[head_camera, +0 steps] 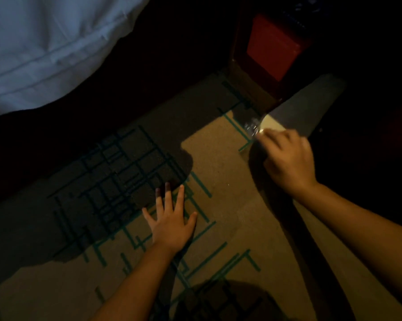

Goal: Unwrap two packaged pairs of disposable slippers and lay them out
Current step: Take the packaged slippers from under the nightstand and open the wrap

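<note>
A packaged pair of slippers (308, 105) in clear, glinting plastic lies slantwise at the right, its far end in deep shadow and its pale near end lit. My right hand (288, 158) is closed on the near end of that package. My left hand (172, 221) rests flat on the carpet in the middle, fingers spread, holding nothing. No second package is visible in this dim view.
The floor is tan carpet (230, 181) with teal line patterns, partly in shadow. White bedding (45, 47) hangs at the upper left. A dark wooden cabinet with a red panel (274, 47) stands at the upper right, behind the package.
</note>
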Motion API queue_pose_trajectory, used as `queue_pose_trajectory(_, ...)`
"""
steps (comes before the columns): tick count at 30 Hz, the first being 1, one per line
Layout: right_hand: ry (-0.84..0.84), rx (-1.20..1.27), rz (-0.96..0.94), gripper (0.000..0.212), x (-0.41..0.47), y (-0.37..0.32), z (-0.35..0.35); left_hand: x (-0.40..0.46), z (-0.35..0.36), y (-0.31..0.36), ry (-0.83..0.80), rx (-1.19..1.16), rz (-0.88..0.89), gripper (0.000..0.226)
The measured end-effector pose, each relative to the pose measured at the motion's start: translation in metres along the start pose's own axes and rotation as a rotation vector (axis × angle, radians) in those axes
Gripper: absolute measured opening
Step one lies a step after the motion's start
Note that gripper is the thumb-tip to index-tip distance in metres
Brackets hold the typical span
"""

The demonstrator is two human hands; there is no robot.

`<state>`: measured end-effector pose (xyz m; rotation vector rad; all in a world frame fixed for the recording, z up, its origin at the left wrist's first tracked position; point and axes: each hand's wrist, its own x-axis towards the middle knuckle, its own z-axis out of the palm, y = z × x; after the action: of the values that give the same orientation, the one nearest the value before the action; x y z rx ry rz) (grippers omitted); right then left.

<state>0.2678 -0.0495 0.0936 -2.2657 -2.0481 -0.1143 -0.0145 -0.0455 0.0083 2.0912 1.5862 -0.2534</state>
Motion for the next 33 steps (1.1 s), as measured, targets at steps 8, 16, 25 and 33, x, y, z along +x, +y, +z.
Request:
queue_pose_trajectory(8,0.086,0.179,-0.290,0.044,-0.060,-0.073,0.000,-0.018,-0.026,0.041,-0.039,-0.504,-0.105,0.047)
queue_pose_trajectory(16,-0.026,0.305,-0.434,0.042,-0.105,-0.106,0.016,-0.044,-0.034,0.052,-0.185,-1.587,-0.425,0.032)
queue_pose_trajectory(25,-0.262,0.244,-0.448,0.048,-0.113,-0.100,0.023,-0.069,-0.009,0.030,0.068,-0.654,-0.126,0.042)
queue_pose_trajectory(33,-0.437,0.200,-0.491,0.058,-0.100,-0.088,0.035,-0.082,0.006,0.025,0.219,-0.238,0.123,0.035)
